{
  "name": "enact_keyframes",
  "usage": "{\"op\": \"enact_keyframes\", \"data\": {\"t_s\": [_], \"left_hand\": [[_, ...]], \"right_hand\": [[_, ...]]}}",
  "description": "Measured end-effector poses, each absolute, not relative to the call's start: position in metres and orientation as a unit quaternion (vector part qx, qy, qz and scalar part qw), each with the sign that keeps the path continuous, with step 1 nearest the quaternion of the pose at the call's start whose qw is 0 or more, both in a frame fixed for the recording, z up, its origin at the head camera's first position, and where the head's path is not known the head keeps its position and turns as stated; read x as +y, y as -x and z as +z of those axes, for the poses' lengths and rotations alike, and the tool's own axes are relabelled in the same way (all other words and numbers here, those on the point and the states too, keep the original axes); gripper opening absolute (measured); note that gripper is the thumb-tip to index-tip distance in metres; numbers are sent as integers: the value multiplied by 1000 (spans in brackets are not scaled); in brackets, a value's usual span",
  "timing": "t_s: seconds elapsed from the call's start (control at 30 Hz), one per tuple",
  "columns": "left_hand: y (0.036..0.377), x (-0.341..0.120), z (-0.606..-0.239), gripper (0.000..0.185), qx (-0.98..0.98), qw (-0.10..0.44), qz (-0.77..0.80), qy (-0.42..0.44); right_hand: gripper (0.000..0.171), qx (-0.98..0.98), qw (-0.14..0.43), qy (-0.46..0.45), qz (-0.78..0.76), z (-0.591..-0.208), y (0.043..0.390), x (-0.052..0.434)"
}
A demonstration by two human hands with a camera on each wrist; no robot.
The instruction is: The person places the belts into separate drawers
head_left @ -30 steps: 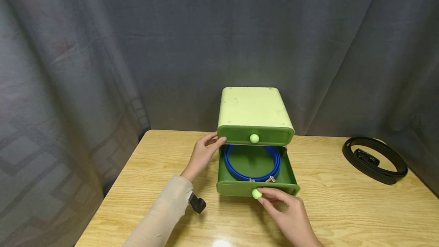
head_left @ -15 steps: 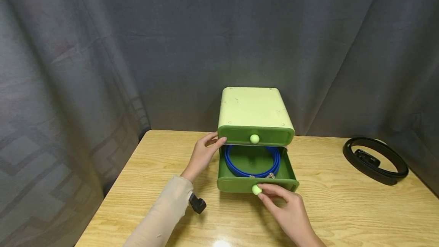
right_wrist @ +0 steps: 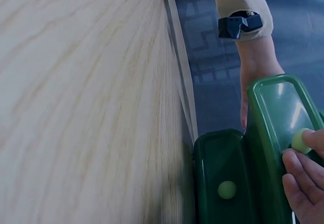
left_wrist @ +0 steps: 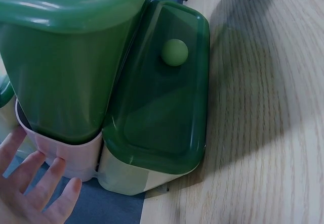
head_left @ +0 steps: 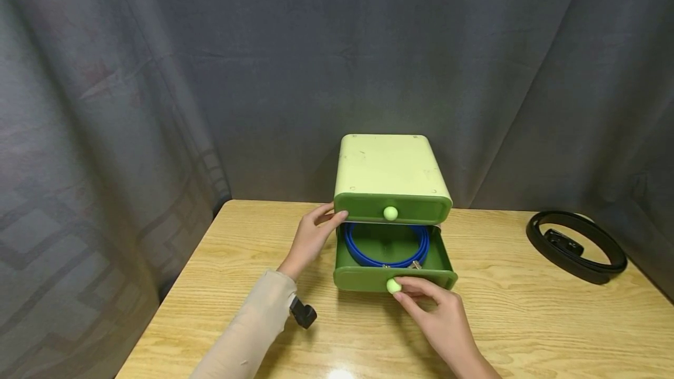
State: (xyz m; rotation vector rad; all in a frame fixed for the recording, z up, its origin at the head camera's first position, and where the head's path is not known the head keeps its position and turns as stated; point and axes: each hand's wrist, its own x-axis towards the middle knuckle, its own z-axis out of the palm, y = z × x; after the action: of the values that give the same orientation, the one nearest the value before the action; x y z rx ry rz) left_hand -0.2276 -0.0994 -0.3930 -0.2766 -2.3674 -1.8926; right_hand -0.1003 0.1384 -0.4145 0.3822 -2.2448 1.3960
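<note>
A green two-drawer box [head_left: 389, 168] stands at the back middle of the wooden table [head_left: 526, 320]. Its upper drawer [head_left: 416, 210] is closed. The lower drawer [head_left: 368, 278] is partly pulled out, and a coiled blue cable [head_left: 363, 255] lies in it. My right hand [head_left: 439, 320] pinches the lower drawer's pale round knob [head_left: 392, 286], which the right wrist view also shows between my fingertips [right_wrist: 314, 135]. My left hand [head_left: 310, 238] rests with straight fingers against the box's left side. In the left wrist view my left hand's fingers [left_wrist: 35, 183] lie by the box's pale base.
A coiled black belt [head_left: 576, 244] lies at the table's right, near the far edge. A dark curtain [head_left: 158, 75] hangs behind and to the left. A small black camera [head_left: 302, 312] sits on my left wrist. The table's left edge is close to my left arm.
The lower drawer has slid back toward the box, with my right hand on its knob. Less of the blue cable shows. My left hand has stayed put.
</note>
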Motion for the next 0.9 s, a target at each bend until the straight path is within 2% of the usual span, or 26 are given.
{"op": "enact_keyframes", "data": {"t_s": [0.9], "left_hand": [[228, -99, -392, 51, -776, 48, -622, 92]], "right_hand": [[26, -815, 212, -125, 524, -412, 113, 136]]}}
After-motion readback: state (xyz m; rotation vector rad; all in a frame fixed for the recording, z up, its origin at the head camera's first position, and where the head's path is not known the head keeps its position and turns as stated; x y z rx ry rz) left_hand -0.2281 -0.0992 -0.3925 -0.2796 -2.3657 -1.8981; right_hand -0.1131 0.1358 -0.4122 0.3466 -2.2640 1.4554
